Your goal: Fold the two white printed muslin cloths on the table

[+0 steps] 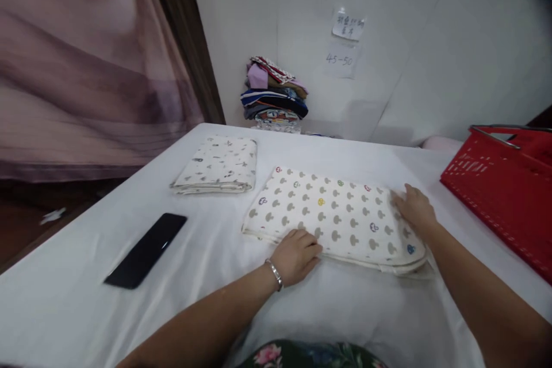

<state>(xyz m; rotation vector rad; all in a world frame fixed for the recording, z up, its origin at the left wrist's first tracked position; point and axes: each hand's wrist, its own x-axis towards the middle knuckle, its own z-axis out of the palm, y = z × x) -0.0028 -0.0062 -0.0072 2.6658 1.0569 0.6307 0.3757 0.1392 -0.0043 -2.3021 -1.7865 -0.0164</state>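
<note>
one wall note (340, 60): "45-50" | left hand (297, 256), right hand (414, 208) touching mushroom-print cloth (334, 215) | both grips unclear

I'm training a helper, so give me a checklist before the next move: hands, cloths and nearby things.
1. Left hand touching the near edge of the mushroom-print cloth: ok.
2. Right hand touching that cloth's right end: ok.
3. Second folded cloth apart from the mushroom-print one: ok.
4. Black phone clear of both cloths: ok.
5. Contents of the red basket: cannot tell; its side hides the inside.
</note>
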